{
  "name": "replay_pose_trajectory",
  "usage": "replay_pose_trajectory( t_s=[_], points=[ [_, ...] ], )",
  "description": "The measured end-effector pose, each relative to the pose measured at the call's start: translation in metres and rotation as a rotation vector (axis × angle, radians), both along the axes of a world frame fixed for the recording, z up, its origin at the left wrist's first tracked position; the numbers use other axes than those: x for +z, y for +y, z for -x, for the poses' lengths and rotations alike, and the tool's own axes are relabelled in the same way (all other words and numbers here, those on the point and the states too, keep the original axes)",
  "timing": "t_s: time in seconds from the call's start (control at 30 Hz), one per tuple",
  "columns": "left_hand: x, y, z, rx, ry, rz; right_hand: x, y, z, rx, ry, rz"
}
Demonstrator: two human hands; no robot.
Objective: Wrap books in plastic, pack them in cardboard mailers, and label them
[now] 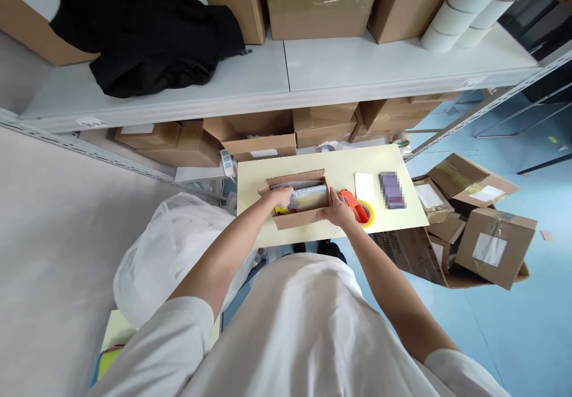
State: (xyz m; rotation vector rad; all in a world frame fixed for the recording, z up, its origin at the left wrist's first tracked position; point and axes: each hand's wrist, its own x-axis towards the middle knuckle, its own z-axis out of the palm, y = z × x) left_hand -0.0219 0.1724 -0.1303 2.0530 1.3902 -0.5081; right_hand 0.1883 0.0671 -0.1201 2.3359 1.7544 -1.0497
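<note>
An open cardboard box [301, 219] lies on the pale yellow table, its flaps raised. Inside it are a plastic-wrapped packet [309, 197], pale blue and cream, and something yellow [282, 210] at the left end. My left hand [280, 197] reaches over the box's left end, its fingers closed at the packet's left end. At the right end, my right hand [337, 208] grips the box wall, with the thumb along the near side. Just right of that hand lie an orange-red tape dispenser [355, 205] and a roll of clear yellowish tape [367, 213].
A white paper [364, 186] and a blurred purple item [392, 190] rest on the table's [268, 167] right part. Behind stands a shelf [335, 66] with cartons and black cloth [152, 33]. Cartons [496, 242] pile up at right; a translucent bag [165, 254] bulges at left.
</note>
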Motion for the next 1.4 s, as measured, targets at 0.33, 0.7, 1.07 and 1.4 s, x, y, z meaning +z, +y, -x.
replay_pose_trajectory(
  t_s=[0.33, 0.7, 1.07, 1.4],
  points=[
    [-0.006, -0.030, -0.024, 0.024, 0.156, -0.400, 0.002, 0.007, 0.003, 0.029, -0.029, 0.041],
    [0.018, -0.045, 0.014, -0.225, -0.149, -0.648, 0.020, 0.003, 0.008, 0.034, -0.054, 0.056],
    [0.002, -0.047, -0.008, 0.088, -0.151, -0.407, 0.019, 0.007, 0.008, 0.040, -0.105, 0.067],
    [-0.004, -0.033, -0.009, 0.086, -0.159, -0.423, 0.013, 0.010, 0.006, 0.047, -0.075, 0.075]
  ],
)
